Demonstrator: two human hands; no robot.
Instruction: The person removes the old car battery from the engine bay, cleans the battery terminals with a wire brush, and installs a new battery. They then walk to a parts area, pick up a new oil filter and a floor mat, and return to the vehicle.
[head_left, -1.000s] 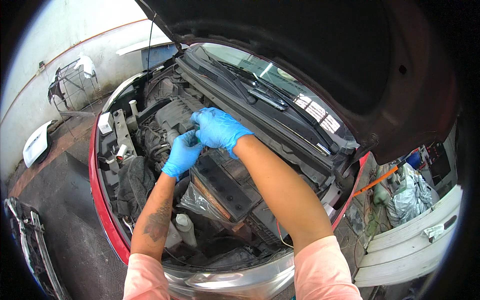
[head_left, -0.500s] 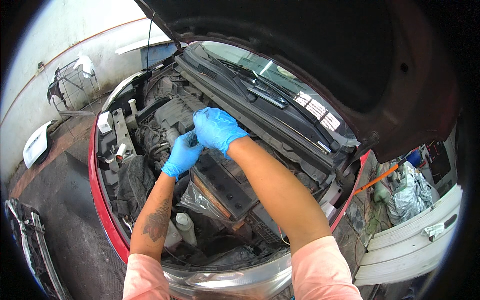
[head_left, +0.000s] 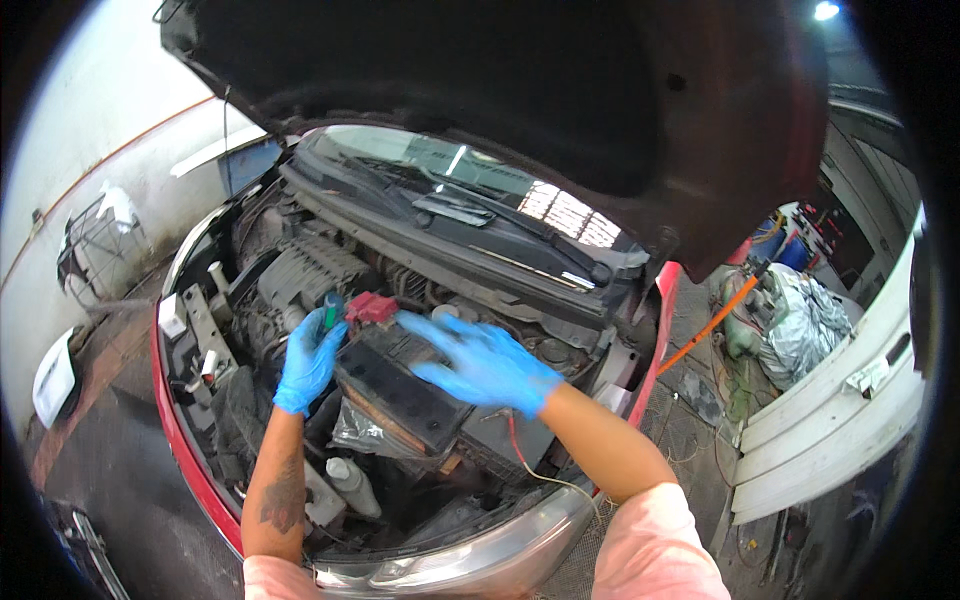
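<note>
My left hand (head_left: 308,362), in a blue glove, is closed around a small tool with a green and dark blue handle (head_left: 332,308); its tip cannot be made out. It is beside the near-left corner of the black car battery (head_left: 410,395). A red terminal cover (head_left: 370,308) sits at the battery's far end, just right of the tool. Over the battery's right side, my gloved right hand (head_left: 485,362) is stretched out with fingers apart, slightly blurred and holding nothing. A thin red and pale wire (head_left: 520,450) runs from near the battery's right toward the headlight.
The raised hood (head_left: 450,80) hangs over the engine bay. A grey engine cover (head_left: 305,275) lies left of the battery, and a pale bottle (head_left: 352,485) stands in front. An orange bar (head_left: 710,325), a silver plastic bag (head_left: 800,330) and a white panel (head_left: 830,430) are at the right.
My hands have parted: the right moved off to the right and opened, while the left moved left and down. The green-handled tool and red cover now show. The view has shifted.
</note>
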